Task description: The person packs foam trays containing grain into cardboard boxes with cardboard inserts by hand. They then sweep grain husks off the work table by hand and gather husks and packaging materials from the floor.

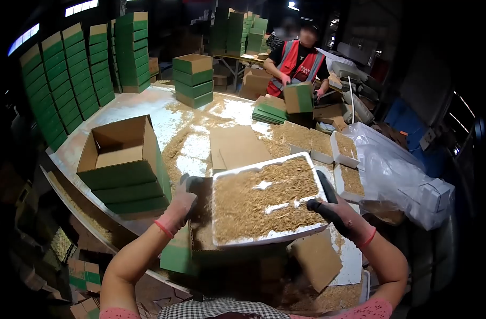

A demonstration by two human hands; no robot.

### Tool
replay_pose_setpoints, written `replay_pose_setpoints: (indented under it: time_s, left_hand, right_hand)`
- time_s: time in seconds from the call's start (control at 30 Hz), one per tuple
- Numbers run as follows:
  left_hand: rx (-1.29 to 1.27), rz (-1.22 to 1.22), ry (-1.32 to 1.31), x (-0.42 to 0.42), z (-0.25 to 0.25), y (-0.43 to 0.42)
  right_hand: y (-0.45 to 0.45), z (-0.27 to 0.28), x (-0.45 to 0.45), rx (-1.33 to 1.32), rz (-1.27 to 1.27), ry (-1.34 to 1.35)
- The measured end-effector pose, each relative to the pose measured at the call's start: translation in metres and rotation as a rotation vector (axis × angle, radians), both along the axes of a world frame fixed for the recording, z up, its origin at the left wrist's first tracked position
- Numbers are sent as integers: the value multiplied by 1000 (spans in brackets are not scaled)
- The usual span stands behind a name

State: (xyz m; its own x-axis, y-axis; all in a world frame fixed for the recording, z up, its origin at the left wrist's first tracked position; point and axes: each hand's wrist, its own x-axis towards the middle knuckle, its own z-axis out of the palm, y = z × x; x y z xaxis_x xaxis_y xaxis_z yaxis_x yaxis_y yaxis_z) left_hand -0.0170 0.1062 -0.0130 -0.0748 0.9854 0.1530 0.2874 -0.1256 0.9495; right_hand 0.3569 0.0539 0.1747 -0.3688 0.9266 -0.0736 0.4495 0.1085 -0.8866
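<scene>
A white foam tray (264, 199), filled with brown shavings, is tilted above an open green cardboard box (200, 234). My right hand (341, 212), in a pink glove with dark fingers, grips the tray's right side, thumb over the rim. At the box's left upper corner is my left hand (183, 199), gloved the same way; its fingers are partly hidden, and what they hold is unclear. White patches show through the shavings. The tray hides part of the box's inside.
Stacked green boxes (128, 183) stand at the left, with another stack (194, 85) behind. Flat cardboard (237, 146) lies beyond the tray. More shavings-filled trays (345, 146) sit at the right beside plastic wrap (392, 170). A person in a red vest (296, 66) handles a box across the table.
</scene>
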Motion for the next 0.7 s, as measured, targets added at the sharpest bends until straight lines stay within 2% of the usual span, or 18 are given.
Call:
replay_pose_setpoints:
  time_s: [0.07,0.13,0.2,0.23,0.27,0.3,0.33,0.37,0.43,0.47,0.5,0.53,0.57,0.6,0.67,0.7]
  left_hand:
    - [-16,6,-143,22,15,-11]
    - [-2,-17,-178,33,44,-30]
    - [193,-110,129,21,35,-36]
    - [-125,-109,-381,18,34,-45]
    - [-207,-119,-484,9,37,-51]
    - [-140,-55,-384,11,47,-58]
    - [-86,-132,-508,-2,35,-60]
    - [-174,-49,-383,-14,26,-60]
    - [-172,17,-341,-9,29,-67]
    - [-142,46,-280,-10,26,-65]
    - [-214,26,-355,-10,31,-63]
    - [-288,18,-428,-10,39,-64]
    - [-278,2,-523,-4,45,-65]
    - [-289,3,-509,-5,42,-62]
    - [-162,-2,-317,-9,34,-54]
    - [-152,14,-324,-12,26,-51]
  right_hand:
    - [7,-23,-7,-43,116,-22]
    - [6,-38,-34,-166,197,-48]
    - [36,-123,-31,-249,284,-75]
    - [39,-127,-41,-175,340,-153]
    - [45,-141,-49,-163,386,-208]
    - [47,-139,-59,-215,350,-463]
    - [52,-155,-69,-29,429,-648]
    - [47,-133,-82,-89,415,-744]
    - [51,-117,-105,17,857,-1108]
    - [52,-126,-114,150,845,-1190]
    - [53,-140,-125,284,842,-1281]
    - [67,-165,-136,272,1036,-1408]
    - [64,-177,-135,359,1109,-1461]
    - [63,-188,-136,460,1180,-1509]
    - [61,-185,-138,440,1096,-1415]
    - [61,-177,-130,592,1087,-1320]
